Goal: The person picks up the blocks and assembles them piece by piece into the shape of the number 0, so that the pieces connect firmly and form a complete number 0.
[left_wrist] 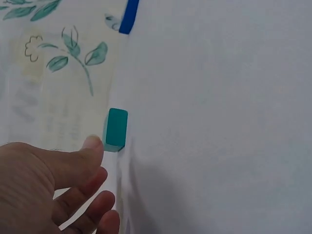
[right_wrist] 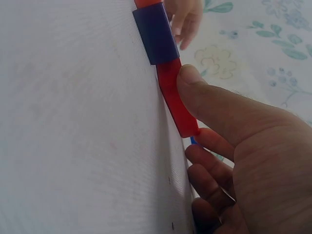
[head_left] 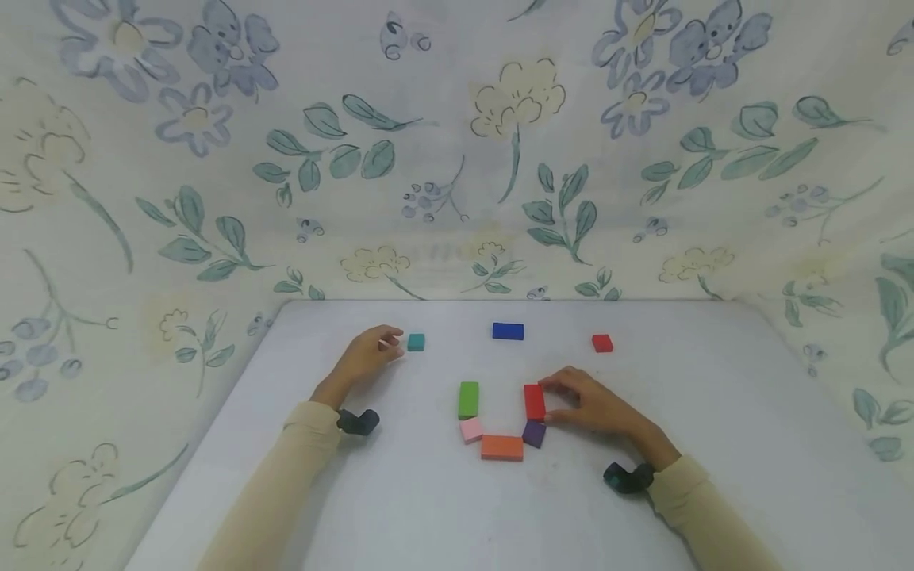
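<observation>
My left hand (head_left: 368, 353) is just left of a small teal block (head_left: 416, 342), its fingers loosely bent and holding nothing. In the left wrist view the thumb tip comes right beside the teal block (left_wrist: 116, 129). With thumb and forefinger at its two ends, my right hand (head_left: 589, 403) pinches a long red block (head_left: 534, 402). The right wrist view shows the red block (right_wrist: 178, 100) lined up against a dark purple block (right_wrist: 157, 34). An orange block (head_left: 502, 447), a pink block (head_left: 471, 430) and a green block (head_left: 468, 400) continue a U shape from the purple one.
Toward the back of the white table (head_left: 428, 515) lie a blue block (head_left: 508, 331) and a small red block (head_left: 602, 342). Flower-patterned cloth (head_left: 443, 262) rises behind the table and at both sides. A dark device is strapped at each wrist.
</observation>
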Demonstrator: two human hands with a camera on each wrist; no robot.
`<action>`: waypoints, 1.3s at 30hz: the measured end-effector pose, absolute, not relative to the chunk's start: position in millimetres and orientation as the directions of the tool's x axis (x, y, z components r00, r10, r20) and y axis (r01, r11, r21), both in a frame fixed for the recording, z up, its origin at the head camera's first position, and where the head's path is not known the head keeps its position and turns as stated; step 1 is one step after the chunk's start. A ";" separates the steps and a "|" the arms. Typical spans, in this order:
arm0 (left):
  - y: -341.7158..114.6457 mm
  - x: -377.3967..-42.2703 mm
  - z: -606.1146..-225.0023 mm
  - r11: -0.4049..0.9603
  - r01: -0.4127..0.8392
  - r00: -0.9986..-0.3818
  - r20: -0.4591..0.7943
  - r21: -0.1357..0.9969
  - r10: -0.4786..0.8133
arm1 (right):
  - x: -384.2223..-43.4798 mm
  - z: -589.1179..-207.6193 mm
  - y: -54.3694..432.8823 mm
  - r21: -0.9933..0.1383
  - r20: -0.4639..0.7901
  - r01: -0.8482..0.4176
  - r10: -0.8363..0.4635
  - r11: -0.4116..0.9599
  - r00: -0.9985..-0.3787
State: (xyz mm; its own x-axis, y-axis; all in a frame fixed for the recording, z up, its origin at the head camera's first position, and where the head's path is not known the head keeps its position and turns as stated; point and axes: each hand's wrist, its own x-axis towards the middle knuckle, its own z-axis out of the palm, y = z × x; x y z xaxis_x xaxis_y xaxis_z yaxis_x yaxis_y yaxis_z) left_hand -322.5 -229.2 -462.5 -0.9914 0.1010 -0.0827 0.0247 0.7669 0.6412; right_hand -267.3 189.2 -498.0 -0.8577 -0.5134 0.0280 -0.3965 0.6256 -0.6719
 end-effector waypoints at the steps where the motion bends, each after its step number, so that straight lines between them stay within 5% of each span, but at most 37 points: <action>1: -228.8 -324.8 -462.6 0.769 0.034 -0.990 -0.082 0.638 0.112 | -267.2 -498.0 189.5 -0.667 0.029 -0.399 -0.514 0.629 -0.857; 11: -214.2 -346.0 -464.1 0.775 0.080 -0.985 -0.070 0.627 0.159 | -273.2 -493.9 195.6 -0.673 0.028 -0.392 -0.507 0.628 -0.862; 39: -208.9 -336.9 -462.9 0.813 0.053 -0.989 -0.083 0.579 0.124 | -269.8 -500.6 192.3 -0.682 0.033 -0.402 -0.524 0.610 -0.851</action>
